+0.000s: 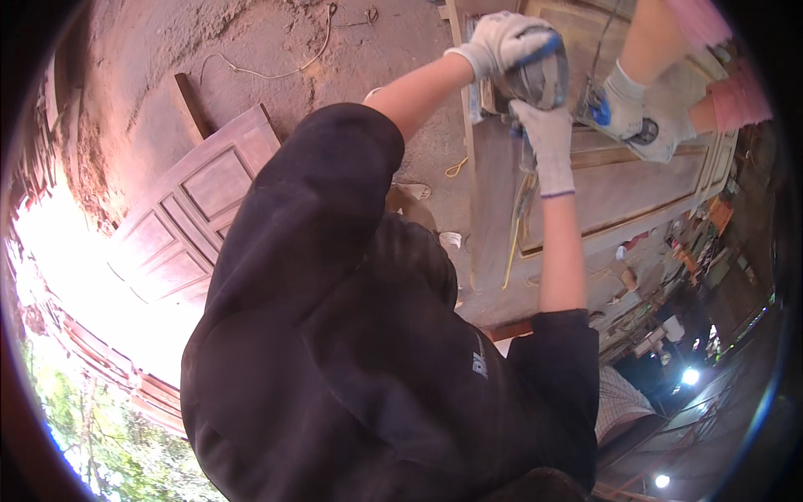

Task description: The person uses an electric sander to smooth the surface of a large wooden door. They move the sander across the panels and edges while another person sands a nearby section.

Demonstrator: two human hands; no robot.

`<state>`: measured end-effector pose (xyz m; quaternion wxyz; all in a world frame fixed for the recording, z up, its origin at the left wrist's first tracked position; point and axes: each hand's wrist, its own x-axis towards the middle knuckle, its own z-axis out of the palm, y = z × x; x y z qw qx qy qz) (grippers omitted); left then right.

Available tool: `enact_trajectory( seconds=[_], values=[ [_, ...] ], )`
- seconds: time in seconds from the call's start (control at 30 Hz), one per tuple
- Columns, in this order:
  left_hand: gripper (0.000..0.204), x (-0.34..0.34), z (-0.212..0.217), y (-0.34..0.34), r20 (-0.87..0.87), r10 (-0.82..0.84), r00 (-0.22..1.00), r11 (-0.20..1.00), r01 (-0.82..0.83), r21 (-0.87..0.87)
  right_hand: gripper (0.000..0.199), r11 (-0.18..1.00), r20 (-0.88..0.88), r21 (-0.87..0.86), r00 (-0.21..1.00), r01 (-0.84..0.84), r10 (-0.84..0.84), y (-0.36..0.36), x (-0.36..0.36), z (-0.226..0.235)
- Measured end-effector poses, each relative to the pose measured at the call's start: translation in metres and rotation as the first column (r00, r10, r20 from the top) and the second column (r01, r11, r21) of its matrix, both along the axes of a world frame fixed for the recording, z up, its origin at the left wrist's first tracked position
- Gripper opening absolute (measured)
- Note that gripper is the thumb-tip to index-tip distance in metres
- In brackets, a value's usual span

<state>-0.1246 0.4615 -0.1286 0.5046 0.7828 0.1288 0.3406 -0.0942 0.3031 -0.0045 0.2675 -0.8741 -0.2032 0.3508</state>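
A grey and blue power sander [542, 82] rests on a wooden panelled door [602, 188] at the upper right. My left hand [504, 42], in a white work glove, is closed over its top. Nearer to me, my right hand [548, 138], gloved alike, is closed on the sander's near side; its fingertips are partly hidden. Some motion blur softens the sander. Close by on the right, a co-worker's gloved hands [623, 105] grip another power tool [598, 111] on the same door.
A second panelled door [201, 201] leans at the left by a wooden post [192, 109]. A thin cord [284, 77] lies on the rough ground. Yellow cord [513, 238] hangs beside the near door. Cluttered items [669, 268] lie at the right. The co-worker's pink sleeves [740, 96] are close.
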Motion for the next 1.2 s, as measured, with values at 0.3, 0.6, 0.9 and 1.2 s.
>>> enact_trajectory(
  seconds=[0.3,0.6,0.9,1.2],
  values=[
    [0.048,-0.071,0.026,-0.168,0.059,-0.176,0.983,0.970,0.183,-0.161,0.041,0.979,-0.022,-0.098,0.983,0.177,-0.180,-0.175,-0.077,-0.006],
    [0.049,-0.106,0.067,-0.282,-0.160,-0.567,0.808,0.809,0.511,-0.290,0.092,0.993,0.273,-0.034,0.956,0.117,-0.104,-0.323,-0.140,-0.009],
    [0.028,-0.073,0.140,-0.160,-0.462,-0.489,0.740,0.872,0.420,-0.251,0.071,0.972,0.340,0.101,0.911,0.212,-0.234,-0.185,-0.117,0.029],
    [0.028,-0.054,0.113,-0.238,-0.379,-0.532,0.757,0.548,0.649,0.527,0.071,0.915,0.375,0.095,0.838,0.392,-0.398,-0.280,-0.157,0.015]
  ],
)
